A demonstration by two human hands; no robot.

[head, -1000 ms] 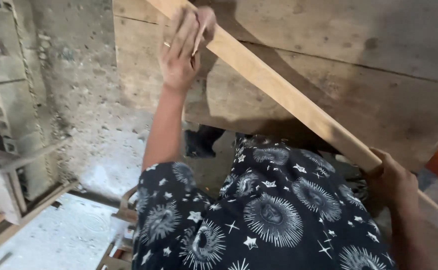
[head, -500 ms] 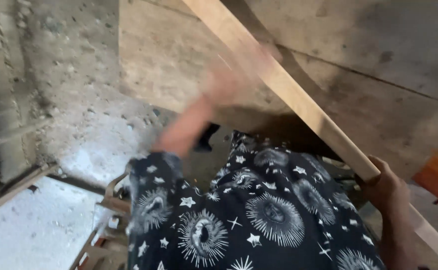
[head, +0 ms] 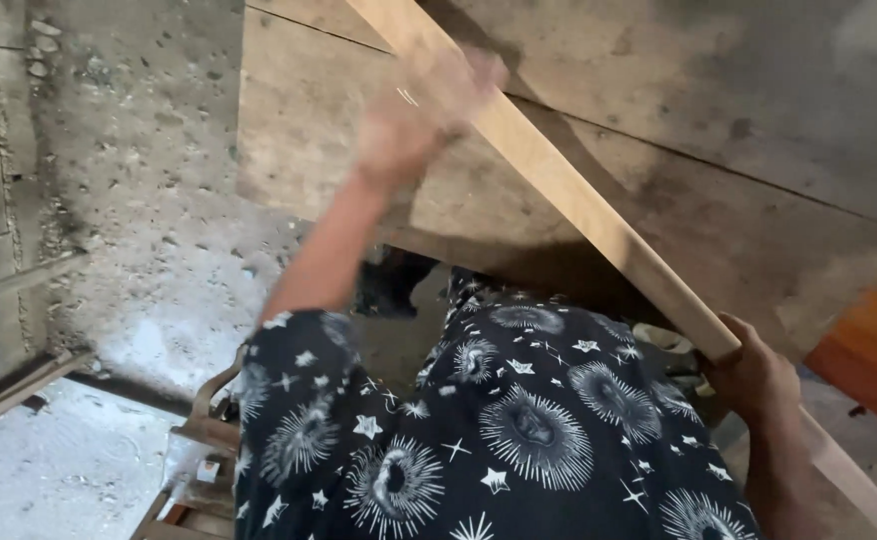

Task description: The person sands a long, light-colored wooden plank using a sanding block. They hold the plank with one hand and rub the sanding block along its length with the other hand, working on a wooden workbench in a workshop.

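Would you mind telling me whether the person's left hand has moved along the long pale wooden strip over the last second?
Yes. The left hand slid down the long pale wooden strip toward the right hand, then back up; it's blurred.

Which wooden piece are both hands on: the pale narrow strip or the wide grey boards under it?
The pale narrow strip running diagonally: left hand near its upper part, right hand gripping lower down. The grey boards lie flat beneath it.

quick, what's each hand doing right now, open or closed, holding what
Left hand: blurred, on the long wooden strip; grip cannot be told.
Right hand: closed around the strip's lower part.
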